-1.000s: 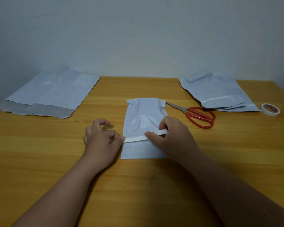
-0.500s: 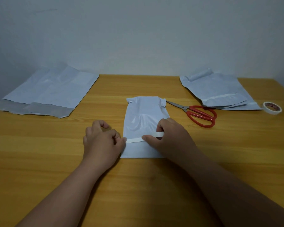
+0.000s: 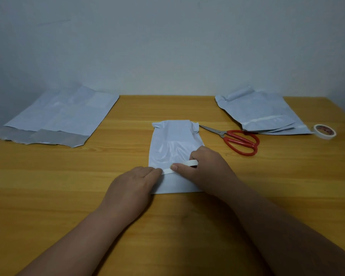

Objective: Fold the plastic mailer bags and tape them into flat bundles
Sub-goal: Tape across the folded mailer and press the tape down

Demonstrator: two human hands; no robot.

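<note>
Both hands (image 3: 187, 172) press tape strip (image 3: 182, 166); roll's (image 3: 325, 131) label seems unreadable.

I'm at a plain wooden table (image 3: 68, 196) pushed against a bare pale wall (image 3: 167, 46), the look of a spare room at home or a small packing corner; which one I cannot tell. Around me lie flat mailers (image 3: 62, 114), a folded stack (image 3: 261, 114), red scissors (image 3: 239, 142) and a tape roll (image 3: 325, 131).
</note>
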